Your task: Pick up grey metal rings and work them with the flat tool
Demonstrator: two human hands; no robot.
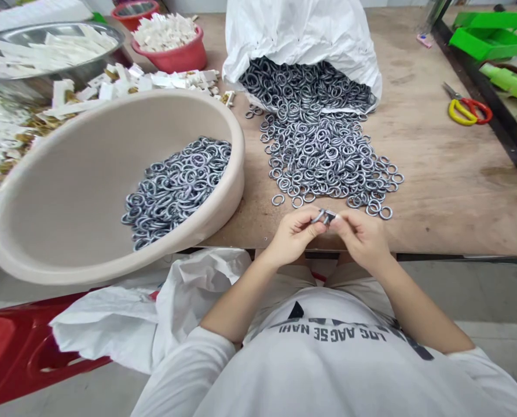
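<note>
My left hand [293,234] pinches grey metal rings [318,216] between thumb and fingers, just above the table's front edge. Touching them from the other side, my right hand [362,234] has its fingers closed on a small dark piece [329,215] beside the rings. Its exact shape is too small to tell. Beyond my hands lies a spread pile of loose grey rings [323,153], spilling from the mouth of a white sack [301,32]. To the left, a large beige basin [80,133] stands tilted, with a heap of similar rings [180,185] along its right side.
White pieces [119,87] lie behind the basin, near a steel bowl [24,87] and a red bowl [175,55] of white parts. Scissors [469,110], a black metal bar [479,87] and green trays [488,41] are at right. A red stool [19,347] stands below left.
</note>
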